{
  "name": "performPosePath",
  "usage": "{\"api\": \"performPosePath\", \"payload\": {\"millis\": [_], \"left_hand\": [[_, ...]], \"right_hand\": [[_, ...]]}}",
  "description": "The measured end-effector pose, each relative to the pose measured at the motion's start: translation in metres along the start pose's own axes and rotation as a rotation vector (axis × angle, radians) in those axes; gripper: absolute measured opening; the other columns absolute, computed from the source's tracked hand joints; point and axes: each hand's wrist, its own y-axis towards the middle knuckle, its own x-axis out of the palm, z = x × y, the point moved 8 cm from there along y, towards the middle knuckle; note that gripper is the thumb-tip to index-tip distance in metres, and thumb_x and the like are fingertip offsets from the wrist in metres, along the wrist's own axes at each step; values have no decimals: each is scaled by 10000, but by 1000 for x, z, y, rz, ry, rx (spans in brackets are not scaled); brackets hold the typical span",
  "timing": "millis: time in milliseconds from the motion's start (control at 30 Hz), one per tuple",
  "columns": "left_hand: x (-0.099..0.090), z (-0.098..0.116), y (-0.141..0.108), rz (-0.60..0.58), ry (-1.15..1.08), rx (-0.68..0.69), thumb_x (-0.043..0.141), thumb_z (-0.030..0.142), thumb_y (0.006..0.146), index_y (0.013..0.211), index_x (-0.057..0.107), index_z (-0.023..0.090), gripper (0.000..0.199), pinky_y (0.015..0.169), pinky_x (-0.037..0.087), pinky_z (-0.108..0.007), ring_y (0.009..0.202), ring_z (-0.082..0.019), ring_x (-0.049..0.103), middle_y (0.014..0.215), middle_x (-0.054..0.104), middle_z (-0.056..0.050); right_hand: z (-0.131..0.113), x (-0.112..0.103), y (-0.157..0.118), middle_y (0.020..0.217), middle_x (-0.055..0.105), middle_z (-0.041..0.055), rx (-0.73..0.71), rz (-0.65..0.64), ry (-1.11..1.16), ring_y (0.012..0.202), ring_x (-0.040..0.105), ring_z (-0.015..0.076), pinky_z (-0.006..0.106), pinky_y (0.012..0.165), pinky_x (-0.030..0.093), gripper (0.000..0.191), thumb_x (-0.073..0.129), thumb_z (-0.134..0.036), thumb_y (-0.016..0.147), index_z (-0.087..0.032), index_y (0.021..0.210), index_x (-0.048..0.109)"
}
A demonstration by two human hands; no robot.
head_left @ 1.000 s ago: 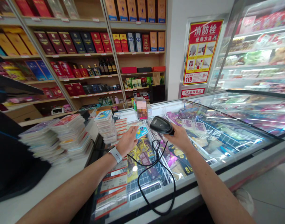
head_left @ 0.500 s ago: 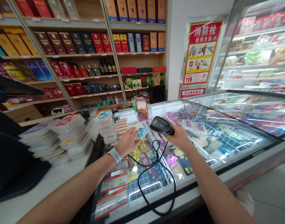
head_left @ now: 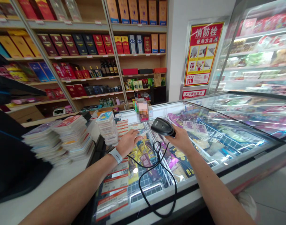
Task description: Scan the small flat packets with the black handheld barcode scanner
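Above the freezer's glass top, my left hand [head_left: 127, 142], with a pale watch on the wrist, is closed on a thin card [head_left: 142, 134] that appears tilted. My right hand [head_left: 180, 139] grips a black handheld scanner [head_left: 163, 126], its head pointing left towards the card. The scanner's black cable [head_left: 141, 187] loops over the glass. Left of my left hand rises a stack of cards [head_left: 107, 128] in clear sleeves.
More card stacks [head_left: 76, 137] stand on the white counter [head_left: 63, 190] at left, beside a dark monitor [head_left: 11, 156]. Price labels [head_left: 113, 200] line the glass. Wire baskets of packets lie beneath it. Shelves of boxes [head_left: 79, 43] stand behind.
The card in my left hand has tipped, so its blue printed face now shows less. My right hand and the scanner have hardly moved.
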Motion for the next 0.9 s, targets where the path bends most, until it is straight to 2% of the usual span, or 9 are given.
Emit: {"api": "performPosePath", "payload": {"millis": [300,500,633,900], "left_hand": [[-1,-13,2,28,2,-105,366,291,987,1115,586,144,294,857,508,-330,952,-212,652,1018,677,-102],[-7,-17,0,4,18,-187,326,336,996,1039,598,153,330,742,481,-312,794,-212,660,846,686,-79],[-6,-23,-1,-36,12,-276,323,335,994,1063,588,168,321,729,461,-296,815,-213,664,846,687,-76],[-1,-35,-2,-12,-35,-347,328,330,986,1210,538,167,348,755,475,-290,841,-207,684,900,715,-73]], "right_hand": [[0,1,0,821,696,37,21,-21,15,736,635,206,287,659,448,227,611,-289,758,-204,961,664],[0,2,-1,836,699,38,18,-18,13,744,638,203,284,667,448,245,611,-281,762,-199,987,665],[1,2,-1,842,698,39,6,-15,4,757,638,205,283,672,445,243,609,-286,769,-200,991,659],[2,3,0,822,693,43,21,-26,-18,759,640,219,298,681,442,228,596,-305,767,-200,961,650]]}}
